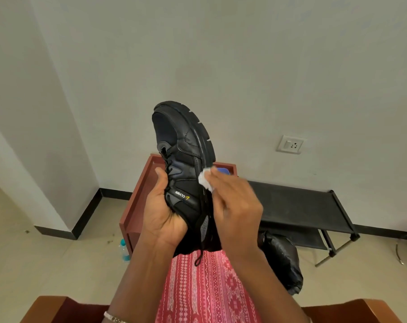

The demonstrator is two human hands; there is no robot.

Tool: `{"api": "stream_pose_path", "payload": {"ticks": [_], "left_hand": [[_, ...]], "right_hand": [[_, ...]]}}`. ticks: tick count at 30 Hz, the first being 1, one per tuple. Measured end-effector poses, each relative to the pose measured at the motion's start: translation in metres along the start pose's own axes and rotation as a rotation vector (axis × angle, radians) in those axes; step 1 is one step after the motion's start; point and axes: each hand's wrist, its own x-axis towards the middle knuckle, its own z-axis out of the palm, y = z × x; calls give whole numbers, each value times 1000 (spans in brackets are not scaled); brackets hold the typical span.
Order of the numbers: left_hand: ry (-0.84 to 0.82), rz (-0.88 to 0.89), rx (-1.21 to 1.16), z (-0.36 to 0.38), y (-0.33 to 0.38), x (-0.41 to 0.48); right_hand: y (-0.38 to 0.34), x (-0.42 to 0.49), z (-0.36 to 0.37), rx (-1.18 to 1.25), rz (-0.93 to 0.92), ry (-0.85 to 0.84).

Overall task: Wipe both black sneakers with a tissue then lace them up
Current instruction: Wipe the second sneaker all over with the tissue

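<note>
The left hand (161,213) grips the raised sneaker (184,159), fingers hidden behind it. The blurred right hand (236,206) pinches a tissue (206,179) against its sole edge.

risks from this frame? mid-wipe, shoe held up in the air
1. The left hand alone grips the raised sneaker near its heel, toe up; a firm wipe could twist it loose.
2. The tissue is a small wad under the right hand; it may shred on the sole edge.
3. The loose lace end dangles and could snag.
</note>
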Motion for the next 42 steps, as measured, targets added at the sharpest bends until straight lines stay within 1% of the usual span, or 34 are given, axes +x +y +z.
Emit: {"api": "stream_pose_path", "payload": {"ticks": [3,5,9,14,18,21,25,27,32,36,39,42], "left_hand": [[-29,-18,-14,-1,-7,-4],[-31,-21,-31,-4,-7,-3],[-9,-12,14,-11,-2,-1],[32,17,6,-20,10,9],[28,22,-13,-23,12,12],[31,7,-15,-22,11,12],[46,-23,15,-13,1,3],[35,-32,13,-14,0,2],[50,12,24,-23,8,5],[39,28,18,-25,8,6],[33,29,47,-22,5,7],[35,3,79,-16,1,4]], "right_hand": [[3,28,7,2,14,27],[4,31,8,14,26,5],[1,-2,-1,21,36,-70],[-8,-63,-24,3,46,-139],[-7,-71,-25,-50,55,-164],[-6,-49,-18,-33,54,-149],[-4,-12,-2,0,57,-62],[-1,-6,3,11,69,-55],[-1,-40,-8,11,103,-146],[-19,-70,-19,37,139,-150],[-30,-64,-15,76,142,-128],[-35,-44,-7,91,93,-125]]}}
